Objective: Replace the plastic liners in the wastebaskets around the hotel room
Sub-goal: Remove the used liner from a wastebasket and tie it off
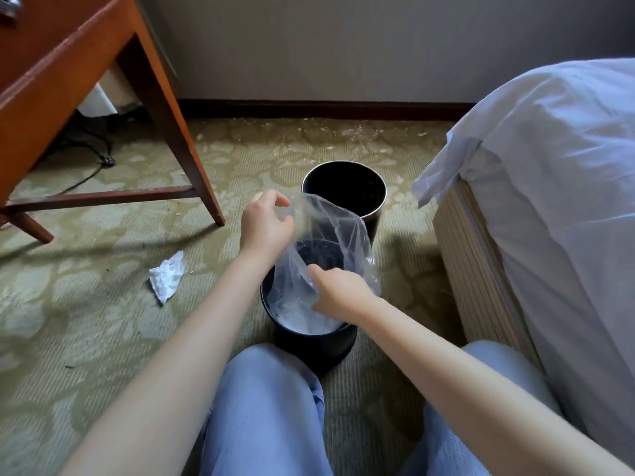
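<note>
The person is kneeling on the carpet (pixel 103 321) between a table (pixel 68 63) and a bed (pixel 549 166), with 2 black bins in front of the knees. The near bin (pixel 309 345) is standing just before the knees, probably so that both hands are reaching it easily. A clear liner (pixel 330 231) is hanging with its lower part inside this bin and its upper part rising above the rim.

The left hand (pixel 266 221) is holding the far edge of the liner high, with thumb and fingers closed together in a pinch on the plastic. The right hand (pixel 338 293) is gripping the near edge low, at the rim, with fingers curled on the film; its fingertips are partly hidden. Holding 2 opposite edges apart like this is keeping the mouth open, I think in order to stretch it over the rim, though it could also be a lifting out.

The far bin (pixel 343 187) is standing behind, touching or almost touching the liner, and is showing no liner inside, so it seems to be waiting for its turn. A crumpled paper (pixel 167 277) is lying on the carpet to the left.
</note>
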A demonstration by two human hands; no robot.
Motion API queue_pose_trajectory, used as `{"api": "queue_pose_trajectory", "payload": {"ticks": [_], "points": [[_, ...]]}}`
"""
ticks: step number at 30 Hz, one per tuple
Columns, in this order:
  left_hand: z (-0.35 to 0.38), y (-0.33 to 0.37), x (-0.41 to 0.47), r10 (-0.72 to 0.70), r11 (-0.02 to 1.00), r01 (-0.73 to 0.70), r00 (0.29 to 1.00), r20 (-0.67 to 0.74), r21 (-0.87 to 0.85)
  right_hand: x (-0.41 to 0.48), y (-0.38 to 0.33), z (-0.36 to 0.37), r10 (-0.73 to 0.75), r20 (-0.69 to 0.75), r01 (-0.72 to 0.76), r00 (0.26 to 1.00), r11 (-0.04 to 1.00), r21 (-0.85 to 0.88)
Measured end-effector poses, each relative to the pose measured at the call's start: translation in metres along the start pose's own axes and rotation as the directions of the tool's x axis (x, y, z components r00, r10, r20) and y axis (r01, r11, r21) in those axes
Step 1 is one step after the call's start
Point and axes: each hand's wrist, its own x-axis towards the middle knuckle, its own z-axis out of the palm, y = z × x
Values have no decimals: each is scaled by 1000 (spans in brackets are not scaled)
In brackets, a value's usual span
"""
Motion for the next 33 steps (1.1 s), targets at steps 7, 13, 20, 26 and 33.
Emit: {"api": "queue_pose_trajectory", "payload": {"ticks": [7, 13, 20, 26, 33], "points": [[-5, -21, -17, 51, 996, 7, 777, 628, -89, 2, 17, -53, 31, -10, -26, 999, 942, 336], [6, -38, -13, 44, 970, -155, 866, 497, 185, 0, 38, -68, 33, -324, -2, 946, 995, 97], [-5, -49, -10, -49, 990, 1, 940, 338, 141, 25, 33, -50, 142, -226, -173, 964, 977, -123], [6, -74, 7, -301, 950, 239, 872, 386, 201, 45, 30, -50, 212, -165, -176, 963, 962, 207], [56, -92, 20, -205, 930, 343, 783, 588, -132, 27, 48, -46, 164, -268, -57, 949, 929, 365]]}}
